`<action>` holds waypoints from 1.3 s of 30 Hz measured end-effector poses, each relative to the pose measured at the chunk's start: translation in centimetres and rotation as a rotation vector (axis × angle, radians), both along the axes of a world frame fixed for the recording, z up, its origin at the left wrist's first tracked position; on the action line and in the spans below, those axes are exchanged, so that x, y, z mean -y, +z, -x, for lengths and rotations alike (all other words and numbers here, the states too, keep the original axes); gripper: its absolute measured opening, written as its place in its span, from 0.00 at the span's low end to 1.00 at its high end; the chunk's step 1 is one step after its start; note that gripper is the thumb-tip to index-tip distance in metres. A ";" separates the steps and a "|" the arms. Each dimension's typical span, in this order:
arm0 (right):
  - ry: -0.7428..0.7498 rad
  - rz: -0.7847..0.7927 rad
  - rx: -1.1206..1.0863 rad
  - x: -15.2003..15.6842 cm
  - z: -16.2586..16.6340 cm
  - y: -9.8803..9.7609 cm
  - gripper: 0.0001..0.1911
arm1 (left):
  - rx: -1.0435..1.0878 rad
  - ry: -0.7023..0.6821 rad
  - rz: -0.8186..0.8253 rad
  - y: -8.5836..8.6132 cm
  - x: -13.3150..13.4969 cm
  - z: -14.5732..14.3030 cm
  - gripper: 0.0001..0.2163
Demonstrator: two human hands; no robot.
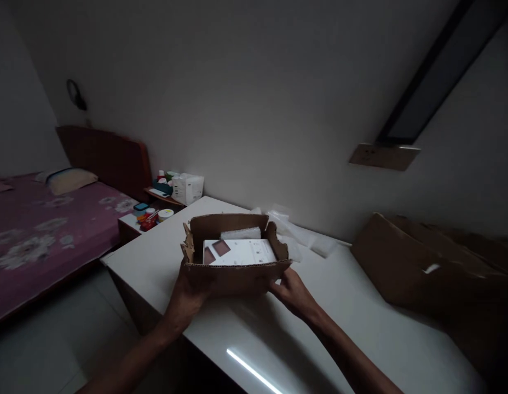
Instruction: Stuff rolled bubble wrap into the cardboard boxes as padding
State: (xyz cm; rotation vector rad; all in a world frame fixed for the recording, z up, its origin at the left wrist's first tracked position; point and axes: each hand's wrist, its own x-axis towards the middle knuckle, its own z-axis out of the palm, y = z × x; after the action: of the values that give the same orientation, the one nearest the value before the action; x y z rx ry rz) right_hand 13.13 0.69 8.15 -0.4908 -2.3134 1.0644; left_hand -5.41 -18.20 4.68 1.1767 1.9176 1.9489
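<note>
An open brown cardboard box (237,279) with ragged, torn upper edges is between my two hands over the white table. My left hand (186,298) grips its left side near the lower corner, the fingers partly hidden by the box. On the right, my right hand (293,290) holds the other corner, thumb against the front wall. Inside lies a white printed carton (240,252) with brownish squares on its top. Behind that carton a piece of whitish wrapping (241,233) shows.
Clear plastic wrap (295,230) lies on the white table (340,317) along the wall. A large brown cardboard box (422,268) stands at the right. To the left are a small cabinet with jars (166,214) and a bed (44,230).
</note>
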 end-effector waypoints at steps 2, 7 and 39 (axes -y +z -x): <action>0.024 0.038 -0.003 -0.8 1.6 -0.9 0.21 | 0.006 0.039 -0.011 -1.3 -0.2 1.3 0.32; 0.037 0.051 -0.068 -3.7 6.9 -1.9 0.31 | -0.060 0.131 0.023 -2.4 -1.7 5.1 0.37; -0.350 -0.380 0.407 -18.5 34.7 -7.2 0.25 | -0.160 0.369 0.561 -4.4 -24.2 19.5 0.37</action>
State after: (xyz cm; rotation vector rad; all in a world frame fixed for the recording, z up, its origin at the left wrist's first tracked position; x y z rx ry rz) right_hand -21.56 19.23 0.94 -0.9817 -2.5603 0.3684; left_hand -24.89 5.99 0.29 0.8802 2.6763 1.3092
